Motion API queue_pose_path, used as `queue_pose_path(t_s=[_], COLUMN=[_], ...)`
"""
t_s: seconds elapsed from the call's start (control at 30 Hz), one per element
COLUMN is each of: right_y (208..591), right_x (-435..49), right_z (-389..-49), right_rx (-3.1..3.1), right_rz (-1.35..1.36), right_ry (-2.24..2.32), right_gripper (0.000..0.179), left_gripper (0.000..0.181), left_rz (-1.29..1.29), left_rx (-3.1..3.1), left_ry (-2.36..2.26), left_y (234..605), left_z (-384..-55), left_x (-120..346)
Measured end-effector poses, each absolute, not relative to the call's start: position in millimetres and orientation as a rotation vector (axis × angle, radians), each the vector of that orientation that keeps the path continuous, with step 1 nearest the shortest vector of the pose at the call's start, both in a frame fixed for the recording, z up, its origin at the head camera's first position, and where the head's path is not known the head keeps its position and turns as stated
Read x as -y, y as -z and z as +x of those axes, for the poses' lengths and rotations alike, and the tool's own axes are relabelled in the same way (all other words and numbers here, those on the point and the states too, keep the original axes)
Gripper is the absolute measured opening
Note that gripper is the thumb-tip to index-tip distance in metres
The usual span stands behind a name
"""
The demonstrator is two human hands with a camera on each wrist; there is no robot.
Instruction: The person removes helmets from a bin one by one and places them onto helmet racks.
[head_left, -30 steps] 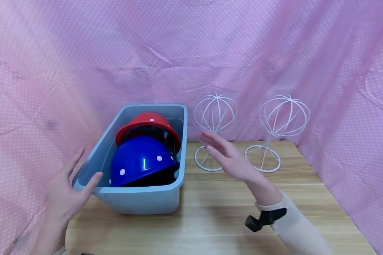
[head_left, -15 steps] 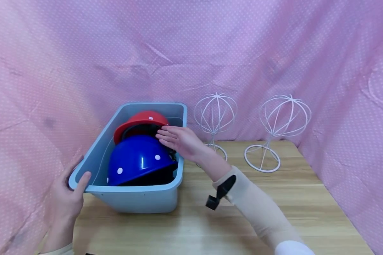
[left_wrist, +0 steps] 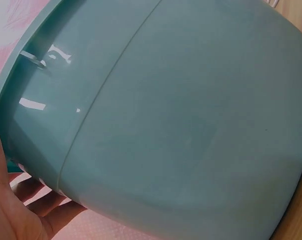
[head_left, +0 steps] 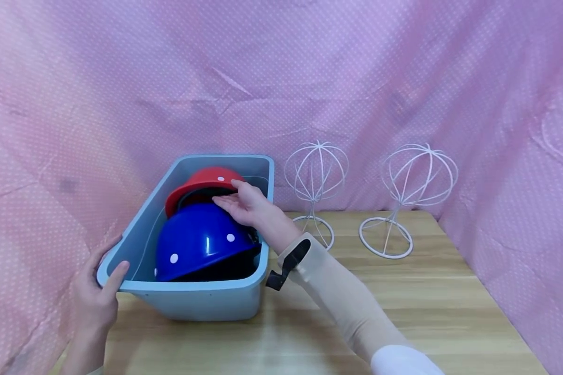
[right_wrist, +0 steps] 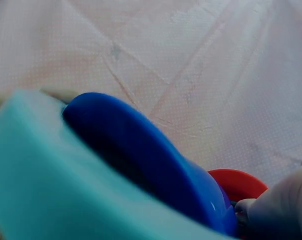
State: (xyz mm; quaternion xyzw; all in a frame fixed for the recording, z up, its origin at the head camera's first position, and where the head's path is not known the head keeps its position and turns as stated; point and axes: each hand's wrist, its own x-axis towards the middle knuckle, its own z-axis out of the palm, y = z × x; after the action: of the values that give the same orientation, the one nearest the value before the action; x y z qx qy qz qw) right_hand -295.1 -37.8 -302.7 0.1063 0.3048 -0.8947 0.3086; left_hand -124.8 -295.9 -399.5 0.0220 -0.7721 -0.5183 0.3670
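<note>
A grey-blue plastic bin (head_left: 202,299) holds two helmets with white round spots. The red helmet (head_left: 206,177) lies behind, its hollow side facing me, and the blue helmet (head_left: 194,239) sits in front, tilted, dome up. At the bin's near left corner, my left hand (head_left: 94,291) grips the rim, thumb on the inner side and fingers outside under the lip. My right hand (head_left: 248,205) reaches over the bin's right wall. Its thumb is at the red helmet's edge and its fingers go into the hollow, above the blue dome. In the right wrist view, the bin wall (right_wrist: 51,175) covers much.
Two white wire stands with round cage tops, a left stand (head_left: 315,172) and a right stand (head_left: 419,174), stand on the wooden table (head_left: 403,307) to the right of the bin. A pink dotted cloth (head_left: 281,73) hangs behind and at both sides.
My right hand has swung left from before the left wire stand into the bin, reaching the red helmet's edge. My left hand has closed on the bin's rim, and the bin has shifted slightly left.
</note>
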Motion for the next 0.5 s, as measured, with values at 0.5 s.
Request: queue_pose_path(t_s=[0.5], right_y=[307.2], right_x=[41.8], right_z=[-312.3], right_rx=[-0.907], right_rz=[0.355], right_ry=[2.335], right_gripper=[0.067], left_gripper=[0.055], left_rz=[0.003], left_rx=[1.922], left_ry=[1.408], left_y=[405.7], left_z=[-129.9], left_x=[298.5])
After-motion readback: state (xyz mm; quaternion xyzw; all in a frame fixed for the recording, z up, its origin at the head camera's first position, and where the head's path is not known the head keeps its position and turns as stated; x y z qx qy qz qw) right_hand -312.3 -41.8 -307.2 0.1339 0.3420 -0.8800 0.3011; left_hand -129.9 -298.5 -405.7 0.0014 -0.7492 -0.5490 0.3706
